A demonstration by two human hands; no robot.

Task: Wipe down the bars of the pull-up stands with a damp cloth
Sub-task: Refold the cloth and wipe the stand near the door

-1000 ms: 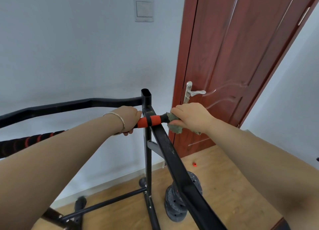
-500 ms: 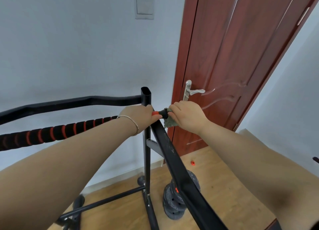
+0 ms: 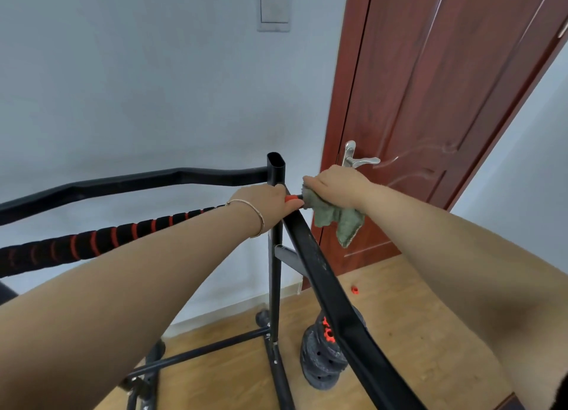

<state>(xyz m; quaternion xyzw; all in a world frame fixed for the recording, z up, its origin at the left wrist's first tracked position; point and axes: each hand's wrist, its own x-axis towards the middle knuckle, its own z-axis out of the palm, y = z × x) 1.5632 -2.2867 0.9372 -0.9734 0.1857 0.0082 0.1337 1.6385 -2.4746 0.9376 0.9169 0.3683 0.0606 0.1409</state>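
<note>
Right hand (image 3: pixel 335 188), centre of frame: fingers curled over green-grey cloth (image 3: pixel 336 219), bunched on the end of the padded bar (image 3: pixel 92 243). The cloth's loose tail hangs below the hand. Left hand (image 3: pixel 264 206), just to the left: closed round the same bar; a short orange stretch shows between the hands. Black upright post (image 3: pixel 276 170) rises just behind the left hand. Slanting black bar (image 3: pixel 325 280) runs to lower right. Weight plates (image 3: pixel 319 360) stacked on the wooden floor (image 3: pixel 415 332); red-brown door (image 3: pixel 430 102) behind.
</note>
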